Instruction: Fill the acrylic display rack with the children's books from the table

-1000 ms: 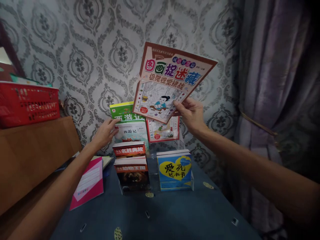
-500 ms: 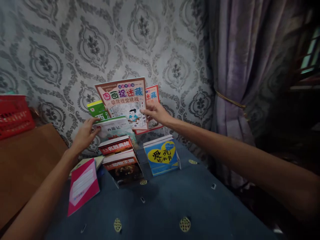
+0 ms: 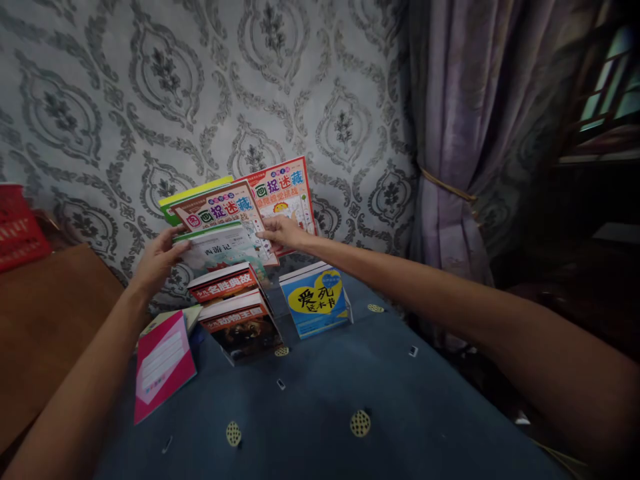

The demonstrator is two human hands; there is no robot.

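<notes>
My right hand (image 3: 285, 232) pinches the right edge of a brown-bordered picture book (image 3: 220, 210), tilted and partly tucked behind a pale storybook with a green top edge (image 3: 220, 248). My left hand (image 3: 159, 259) is closed on the left edge of that storybook, thumb in front and fingers behind. A red-bordered picture book (image 3: 283, 190) stands behind the brown one, its lower part covered by my right hand. Further back, a green and yellow book (image 3: 195, 191) shows only its top and left side.
In front stand two thick red-banded books (image 3: 245, 327). A blue book with a yellow heart (image 3: 317, 300) stands to their right. A pink booklet (image 3: 165, 367) lies at left on the blue tablecloth (image 3: 300, 427). Beyond are a brown box (image 3: 60, 313), a red basket (image 3: 20, 227) and a curtain (image 3: 450, 167).
The brown-bordered book has moved down and left behind the pale storybook, my right hand with it. More of the red-bordered book now shows. The view has shifted slightly.
</notes>
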